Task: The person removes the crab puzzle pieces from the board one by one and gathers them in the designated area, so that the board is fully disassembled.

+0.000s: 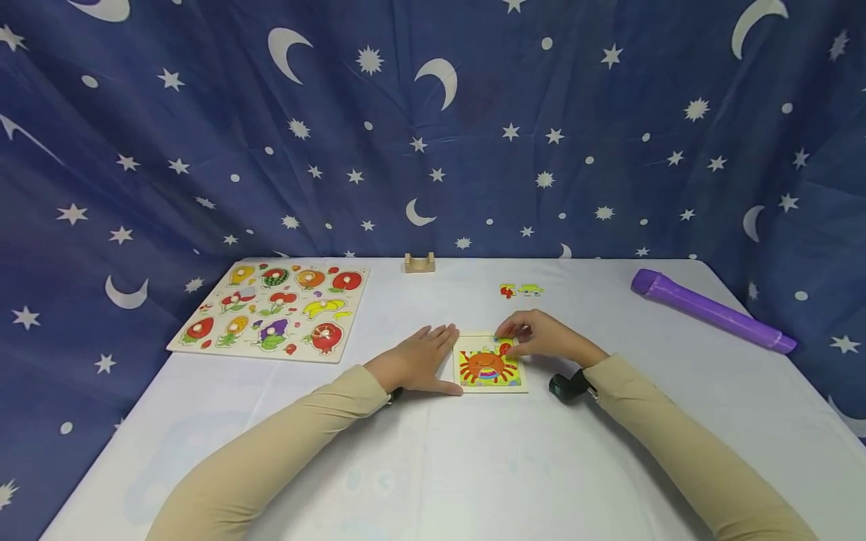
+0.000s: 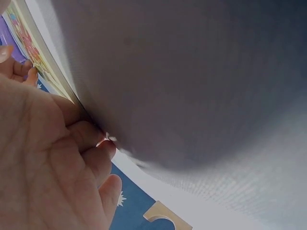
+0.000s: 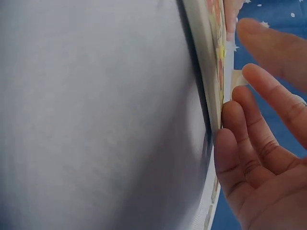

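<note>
The puzzle's (image 1: 487,368) left side is blocked by the left hand (image 1: 422,362), its far right corner by the right hand (image 1: 544,336). Its near edge can be approached freely across the desk (image 1: 460,466). Farther back, a lane is left between the fruit board (image 1: 260,353) and the two pieces (image 1: 531,291), partly obstructed by the stand (image 1: 419,267) and closed off by the curtain (image 1: 487,150).

The crab puzzle (image 1: 485,367) lies on the table (image 1: 433,466). Left of it and farther back, well apart, lies the fruit board (image 1: 253,320). Behind it, slightly right, lie the loose pieces (image 1: 531,288); farther behind, slightly left, stands the small stand (image 1: 419,266). To its right and behind, well apart, lies the stick (image 1: 710,310). Farthest behind it hangs the curtain (image 1: 487,98).
</note>
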`<state>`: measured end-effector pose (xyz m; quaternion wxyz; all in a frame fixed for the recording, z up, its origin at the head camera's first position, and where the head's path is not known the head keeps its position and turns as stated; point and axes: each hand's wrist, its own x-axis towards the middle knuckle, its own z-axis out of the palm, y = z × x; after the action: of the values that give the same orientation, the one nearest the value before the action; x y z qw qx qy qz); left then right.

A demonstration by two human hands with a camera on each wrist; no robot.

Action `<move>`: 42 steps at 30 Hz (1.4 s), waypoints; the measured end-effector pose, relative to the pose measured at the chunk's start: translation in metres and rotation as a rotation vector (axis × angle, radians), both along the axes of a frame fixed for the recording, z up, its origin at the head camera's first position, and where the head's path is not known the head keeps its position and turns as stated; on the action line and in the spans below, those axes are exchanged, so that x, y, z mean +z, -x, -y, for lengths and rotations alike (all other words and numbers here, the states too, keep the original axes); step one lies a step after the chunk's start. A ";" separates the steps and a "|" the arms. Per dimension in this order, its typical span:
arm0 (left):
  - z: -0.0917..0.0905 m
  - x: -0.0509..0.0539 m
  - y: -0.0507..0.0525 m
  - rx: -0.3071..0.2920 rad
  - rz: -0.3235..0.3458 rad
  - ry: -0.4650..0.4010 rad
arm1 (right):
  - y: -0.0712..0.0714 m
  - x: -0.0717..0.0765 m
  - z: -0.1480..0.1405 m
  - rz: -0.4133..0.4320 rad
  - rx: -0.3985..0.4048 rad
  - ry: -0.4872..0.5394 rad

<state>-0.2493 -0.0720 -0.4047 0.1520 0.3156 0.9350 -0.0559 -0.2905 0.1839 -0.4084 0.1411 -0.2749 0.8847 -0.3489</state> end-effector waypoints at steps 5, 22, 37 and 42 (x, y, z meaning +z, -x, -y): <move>0.000 -0.001 0.000 -0.001 -0.003 0.004 | 0.000 -0.002 0.002 -0.039 0.021 -0.030; -0.001 -0.003 -0.001 -0.009 -0.009 0.008 | 0.002 0.002 0.008 -0.022 0.047 -0.133; -0.001 -0.002 -0.001 -0.018 -0.022 0.006 | 0.001 0.001 0.009 -0.026 0.027 -0.109; -0.002 -0.002 0.000 -0.018 -0.026 0.014 | 0.001 0.002 0.010 -0.037 0.007 -0.102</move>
<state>-0.2497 -0.0704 -0.4064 0.1413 0.3223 0.9335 -0.0681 -0.2920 0.1742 -0.4064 0.1398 -0.2771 0.9027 -0.2979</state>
